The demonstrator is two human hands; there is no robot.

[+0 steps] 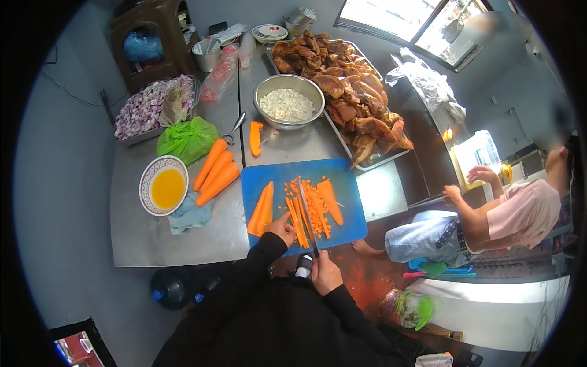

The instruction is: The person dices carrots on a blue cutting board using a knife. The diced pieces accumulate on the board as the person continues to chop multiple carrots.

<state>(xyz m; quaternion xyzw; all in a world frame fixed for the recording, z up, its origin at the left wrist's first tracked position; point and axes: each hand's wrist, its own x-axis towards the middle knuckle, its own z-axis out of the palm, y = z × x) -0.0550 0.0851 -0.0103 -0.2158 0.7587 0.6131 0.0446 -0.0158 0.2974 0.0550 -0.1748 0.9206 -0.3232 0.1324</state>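
Observation:
A blue cutting board (350,177) lies at the table's front edge. On it my right hand (326,273) grips a kitchen knife (305,208) by its handle, the blade pointing away from me. Left of the blade are long carrot sticks (298,221), and my left hand (280,230) rests its fingers against their side; how tightly it presses is hard to see. Diced carrot (317,208) is heaped right of the blade. A carrot half (331,202) lies at the board's right, and cut carrot pieces (262,208) lie at its left.
Whole carrots (217,174), a bowl of yellow liquid (145,183), a green bag (183,137) and an orange-handled tool (255,139) lie around the board. Behind stand a metal bowl (263,104), chopped onions (143,110) and trays of browned meat (361,104). Another person (520,214) works at right.

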